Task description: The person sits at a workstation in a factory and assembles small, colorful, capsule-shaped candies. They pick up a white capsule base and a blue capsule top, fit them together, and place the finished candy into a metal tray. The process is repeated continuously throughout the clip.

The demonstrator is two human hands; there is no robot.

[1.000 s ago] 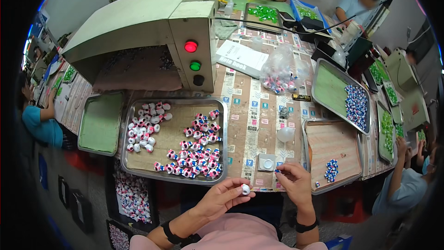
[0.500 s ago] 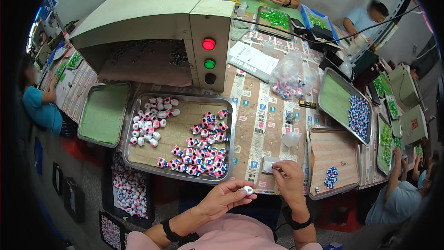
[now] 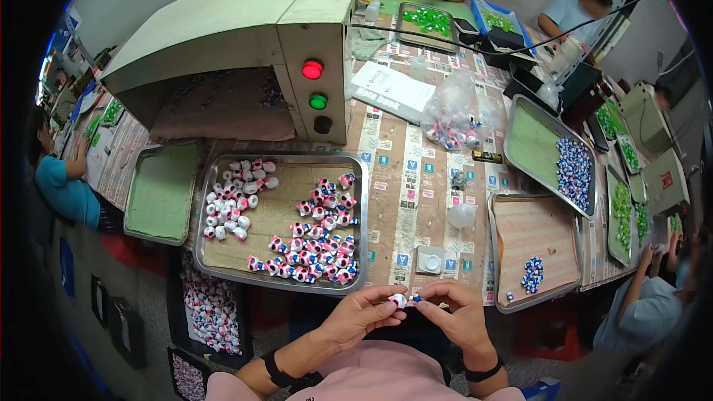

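In front of my body, my left hand (image 3: 358,319) pinches a small white toy head (image 3: 399,301). My right hand (image 3: 454,317) is closed on a tiny blue-and-white piece (image 3: 415,299), held right beside the head; whether the two touch I cannot tell. Just beyond my right hand sits a small square block with a pale round top (image 3: 430,259). To the left lies a metal tray (image 3: 286,215). It carries plain white-and-pink heads (image 3: 226,215) at its left side and heads with blue pieces (image 3: 316,249) at its right.
A machine with red and green lights (image 3: 318,74) stands behind the tray. Right are a tray of small blue pieces (image 3: 531,234), a tilted tray (image 3: 531,141), a white squeeze bottle (image 3: 461,214) and a plastic bag (image 3: 457,108). Boxes of parts (image 3: 212,312) sit below. Other people work around.
My right hand has left the square block and come toward my left hand, now with a blue-and-white piece in its fingers. My left hand keeps hold of the white head. The view has shifted slightly.
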